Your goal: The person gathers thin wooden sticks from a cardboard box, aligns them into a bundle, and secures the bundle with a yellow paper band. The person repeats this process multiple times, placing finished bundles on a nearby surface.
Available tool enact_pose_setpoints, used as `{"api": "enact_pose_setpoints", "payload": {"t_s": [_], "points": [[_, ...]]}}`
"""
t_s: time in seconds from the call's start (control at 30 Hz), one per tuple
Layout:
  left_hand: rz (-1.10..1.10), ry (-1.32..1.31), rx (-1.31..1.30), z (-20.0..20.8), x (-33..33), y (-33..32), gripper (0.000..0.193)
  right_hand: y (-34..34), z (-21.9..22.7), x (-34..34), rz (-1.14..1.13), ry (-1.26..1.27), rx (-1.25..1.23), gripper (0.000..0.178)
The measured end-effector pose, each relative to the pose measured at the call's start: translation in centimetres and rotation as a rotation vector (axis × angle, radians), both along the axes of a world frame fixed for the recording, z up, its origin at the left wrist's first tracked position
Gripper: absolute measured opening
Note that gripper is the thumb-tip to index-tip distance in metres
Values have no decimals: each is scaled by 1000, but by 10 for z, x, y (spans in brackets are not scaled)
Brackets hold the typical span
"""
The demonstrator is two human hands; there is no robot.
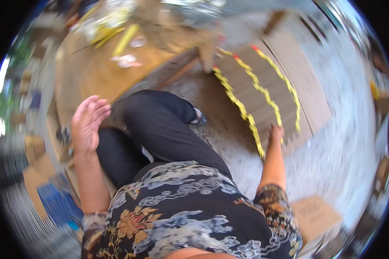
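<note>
My left hand (pixel 88 123) is raised beside the wooden table, palm partly turned in and fingers stretched out, holding nothing. My right hand (pixel 275 131) reaches down to a flat cardboard sheet (pixel 304 82) on the floor. Its fingers are drawn together at the near end of a middle row of small yellow pieces (pixel 256 82). Blur and the hand itself hide what they grip. Another yellow row (pixel 237 101) runs along the sheet's left side, and a third yellow row (pixel 289 86) lies to the right. Red bits show at the rows' far ends.
On the wooden table (pixel 95 73) lie a yellow strip (pixel 125 39), a crumpled white-pink scrap (pixel 126 61) and clear plastic bags (pixel 194 11). A cardboard box (pixel 317 218) stands at the lower right. Blue material (pixel 58 200) lies at the lower left. Table legs stand near the sheet.
</note>
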State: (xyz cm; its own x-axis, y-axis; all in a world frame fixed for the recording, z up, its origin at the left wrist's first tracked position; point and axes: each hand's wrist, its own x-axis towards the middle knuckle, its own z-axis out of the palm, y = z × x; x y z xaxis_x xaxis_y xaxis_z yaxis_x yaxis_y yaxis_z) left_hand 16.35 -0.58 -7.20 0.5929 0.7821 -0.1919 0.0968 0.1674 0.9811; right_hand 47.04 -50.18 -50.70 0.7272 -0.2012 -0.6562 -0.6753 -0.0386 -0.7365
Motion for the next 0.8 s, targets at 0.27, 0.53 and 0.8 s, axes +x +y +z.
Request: {"api": "enact_pose_setpoints", "payload": {"t_s": [0.27, 0.53, 0.8], "points": [[499, -53, 102, -25, -162, 39, 16, 108, 133, -27, 61, -468, -63, 18], [1019, 87, -86, -117, -332, 32, 28, 278, 245, -90, 662, -901, 45, 13], [932, 719, -175, -255, -461, 4, 15, 405, 321, -195, 1031, -1230, 106, 14]]}}
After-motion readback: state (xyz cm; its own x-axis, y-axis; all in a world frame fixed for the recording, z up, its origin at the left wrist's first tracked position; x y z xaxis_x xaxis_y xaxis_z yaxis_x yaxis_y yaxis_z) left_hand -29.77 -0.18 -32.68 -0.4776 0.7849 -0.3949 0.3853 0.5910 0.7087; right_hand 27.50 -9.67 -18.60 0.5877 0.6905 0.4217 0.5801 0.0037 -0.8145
